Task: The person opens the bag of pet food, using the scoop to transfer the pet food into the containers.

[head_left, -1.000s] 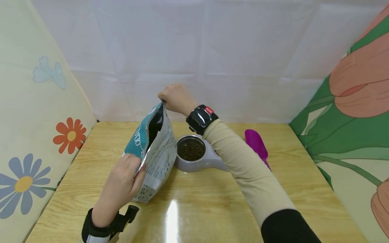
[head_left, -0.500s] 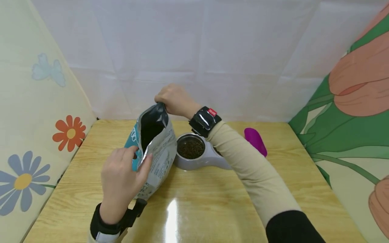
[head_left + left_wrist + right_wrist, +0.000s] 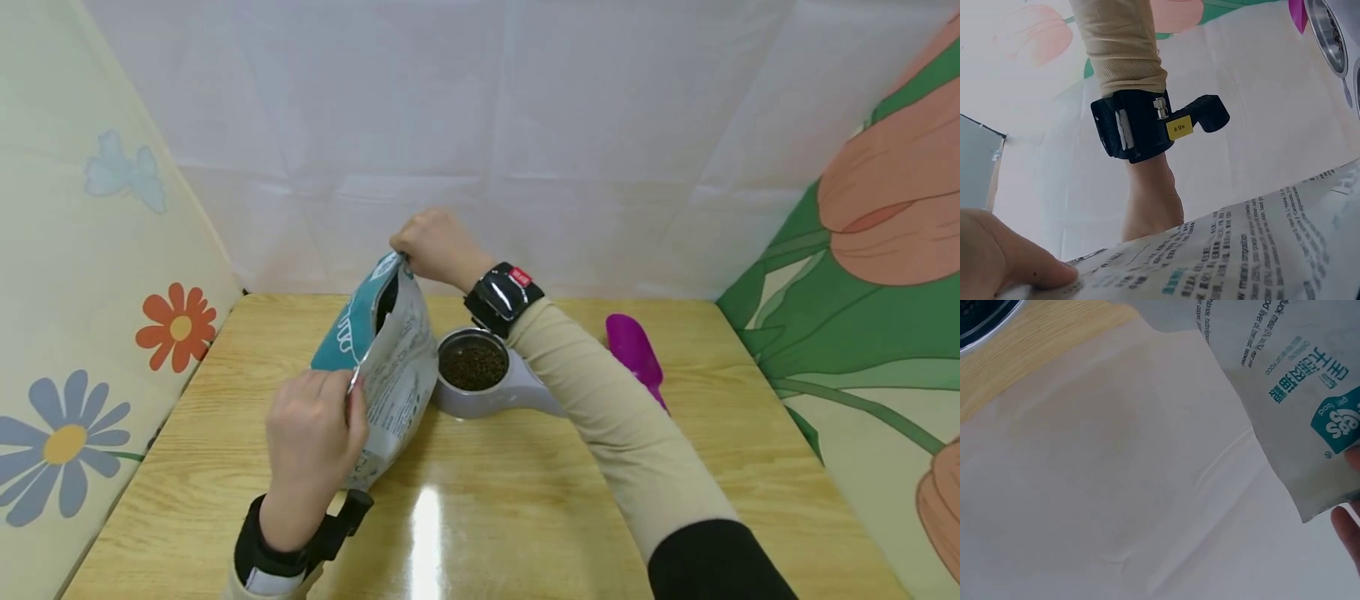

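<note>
A teal and silver-white pet food bag (image 3: 393, 387) stands upright on the table, its mouth narrowed to a slit that shows a dark inside. My left hand (image 3: 311, 429) pinches the near end of the rim, thumb on the printed side, as the left wrist view also shows. At the far top corner my right hand (image 3: 438, 246) grips the rim. In the right wrist view, fingertips (image 3: 1347, 534) show at the bag's corner. Right beside the bag is a pale grey double bowl (image 3: 480, 404); brown kibble (image 3: 472, 365) lies in its left metal bowl. My right forearm hides much of its right side.
A purple scoop (image 3: 633, 346) lies on the wooden table (image 3: 487, 517) right of my right forearm, which covers part of its handle. A white sheet (image 3: 487, 150) hangs behind the table, with flower-printed cloths at both sides.
The bag's mouth widened half a second ago and has narrowed again now. My left hand has shifted slightly right since a second ago; my right hand keeps its grip on the far corner.
</note>
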A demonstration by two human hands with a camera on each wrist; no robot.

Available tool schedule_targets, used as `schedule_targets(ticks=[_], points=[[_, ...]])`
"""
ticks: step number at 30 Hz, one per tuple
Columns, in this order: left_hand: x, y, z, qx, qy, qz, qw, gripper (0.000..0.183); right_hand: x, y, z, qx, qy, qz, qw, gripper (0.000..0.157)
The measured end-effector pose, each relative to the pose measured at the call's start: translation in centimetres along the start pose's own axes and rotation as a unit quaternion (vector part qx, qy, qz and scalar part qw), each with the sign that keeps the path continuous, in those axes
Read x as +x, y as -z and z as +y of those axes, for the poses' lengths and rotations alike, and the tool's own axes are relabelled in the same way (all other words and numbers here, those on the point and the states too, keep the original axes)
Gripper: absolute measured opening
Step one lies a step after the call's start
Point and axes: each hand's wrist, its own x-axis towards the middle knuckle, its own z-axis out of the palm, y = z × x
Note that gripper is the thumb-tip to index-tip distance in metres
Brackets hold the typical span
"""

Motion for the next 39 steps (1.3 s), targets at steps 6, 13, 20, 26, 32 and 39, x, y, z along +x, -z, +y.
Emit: schedule_targets(ticks=[6, 13, 20, 26, 32, 39], points=[[0.3, -0.1, 0.1, 0.000, 0.005, -0.004, 1.0000, 0.009, -0.2, 0.0, 0.1, 0.009, 0.004, -0.001, 1.000, 0.025], [1.2, -0.2, 0.3, 0.025, 0.026, -0.028, 0.9990, 0.019, -0.8, -0.1, 0.0, 0.026, 0.041, 0.033, 0.998, 0.022], [1.2, -0.3, 0.5, 0.047, 0.035, -0.056, 0.9967, 0.025, -0.9, -0.2, -0.8, -0.004, 0.023, 0.028, 0.999, 0.017], [1.3, -0.3, 0.3, 0.051, 0.027, -0.056, 0.9968, 0.028, -0.7, -0.1, -1.0, -0.008, 0.007, 0.019, 1.000, 0.018], [1.9, -0.2, 0.4, 0.062, 0.043, -0.077, 0.9941, 0.029, -0.6, 0.3, -0.9, -0.027, 0.009, -0.007, 1.000, 0.019], [3.4, 0.0, 1.1, 0.086, 0.070, -0.120, 0.9866, 0.026, -0.8, 0.9, -0.8, 0.009, 0.041, 0.002, 0.999, 0.022]])
